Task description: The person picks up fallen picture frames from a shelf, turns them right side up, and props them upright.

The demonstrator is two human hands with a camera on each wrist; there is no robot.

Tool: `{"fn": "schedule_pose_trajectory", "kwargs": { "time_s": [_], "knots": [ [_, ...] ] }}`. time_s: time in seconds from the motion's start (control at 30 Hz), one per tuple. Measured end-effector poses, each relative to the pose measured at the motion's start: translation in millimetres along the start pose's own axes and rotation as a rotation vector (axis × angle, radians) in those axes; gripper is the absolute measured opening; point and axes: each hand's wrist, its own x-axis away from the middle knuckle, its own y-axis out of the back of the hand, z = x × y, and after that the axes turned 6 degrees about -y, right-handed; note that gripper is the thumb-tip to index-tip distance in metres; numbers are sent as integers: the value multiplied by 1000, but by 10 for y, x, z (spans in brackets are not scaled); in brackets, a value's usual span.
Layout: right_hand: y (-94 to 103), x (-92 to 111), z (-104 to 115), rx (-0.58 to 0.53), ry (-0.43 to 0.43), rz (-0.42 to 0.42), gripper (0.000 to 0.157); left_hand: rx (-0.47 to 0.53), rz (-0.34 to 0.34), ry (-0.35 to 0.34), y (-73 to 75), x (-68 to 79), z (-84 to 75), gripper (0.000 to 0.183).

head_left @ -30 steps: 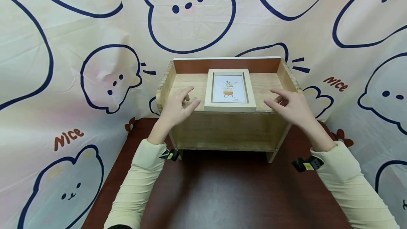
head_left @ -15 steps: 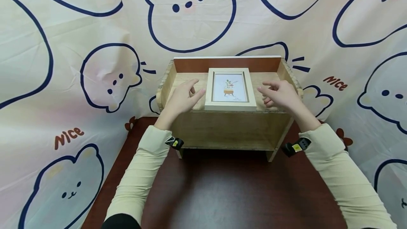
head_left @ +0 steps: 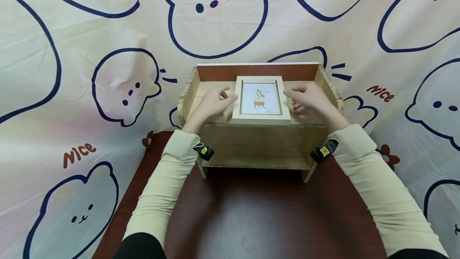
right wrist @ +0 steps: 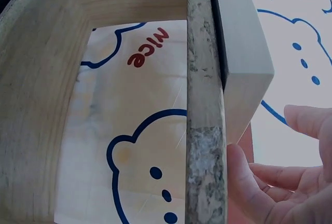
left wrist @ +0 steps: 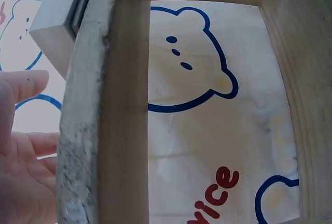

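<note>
A cream picture frame [head_left: 260,120] with a potted-plant print lies face up on the top board of a small wooden shelf [head_left: 251,147]. Beside its left edge hovers my left hand [head_left: 213,102], fingers loosely bent, thumb tip close to the border. In the left wrist view a gap shows between that hand [left wrist: 26,151] and the frame [left wrist: 59,27]. My right hand [head_left: 308,98] is at the right edge, fingers half bent. In the right wrist view a fingertip of this hand [right wrist: 280,193] lies close to the frame's side [right wrist: 249,42]; contact cannot be made out.
The shelf stands on a dark reddish-brown table [head_left: 273,219]. Its raised side panels [head_left: 188,93] and brown back panel [head_left: 223,73] border the top board. A cream cloth [head_left: 108,31] with blue bear outlines hangs behind and at both sides.
Both hands have moved inward and slightly forward, the left one rightward and the right one leftward, to the frame's edges. The frame and the shelf have stayed in place.
</note>
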Motion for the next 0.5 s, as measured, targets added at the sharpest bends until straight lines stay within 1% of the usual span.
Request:
{"fn": "schedule_pose_trajectory", "kwargs": {
  "time_s": [0.13, 0.23, 0.3, 0.37, 0.5],
  "knots": [
    [-7, -40, 29, 15, -21, 0, 58, 24, 31, 60, 14, -49, -45, 60],
    [-17, -65, 49, 29, -44, -6, 58, 29, 36, 79, 18, -90, -70, 58],
    [-23, -84, 68, 39, -66, -9, 57, 62, 40, 92, 21, -113, -88, 56],
    [-24, -108, 83, 61, -90, -12, 58, 108, 50, 121, 25, -133, -107, 54],
    [-31, -156, 123, 78, -139, -8, 57, 185, 72, 206, 26, -167, -138, 55]
  ]
}}
